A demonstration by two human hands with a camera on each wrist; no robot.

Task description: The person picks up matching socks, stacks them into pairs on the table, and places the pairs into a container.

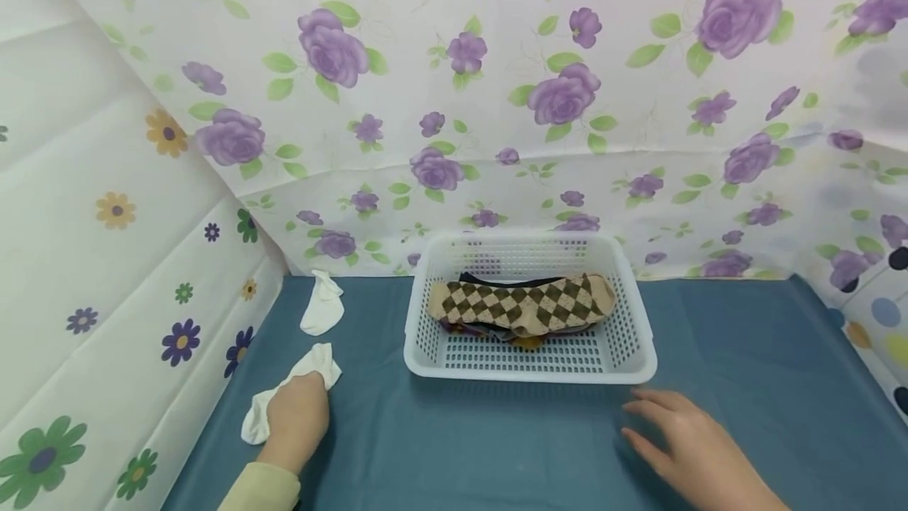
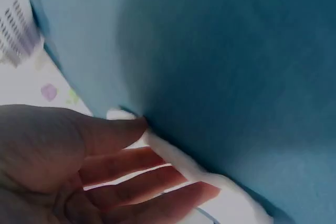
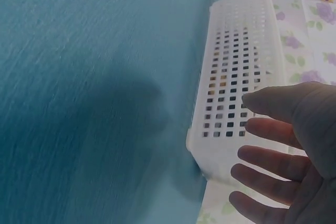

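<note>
On the left of the table my left hand [image 1: 298,412] pinches a white sock [image 1: 257,418], which lies on the cloth and pokes out at both sides of the hand. The left wrist view shows my thumb [image 2: 118,132] and fingers at the edge of that sock [image 2: 184,163]. Just beyond it lies a second white sock [image 1: 323,312]. My right hand [image 1: 684,440] hovers near the front right corner of a white plastic basket [image 1: 532,375], fingers loosely spread and holding nothing. Inside the basket, brown-and-beige checked socks [image 1: 525,304] lie across darker ones, partly hidden beneath.
A dark blue cloth [image 1: 468,448] covers the table. White flowered sheets [image 1: 426,101] hang along the back, and similar ones [image 1: 106,259] rise on the left and right sides. The basket stands near the back edge, at the middle.
</note>
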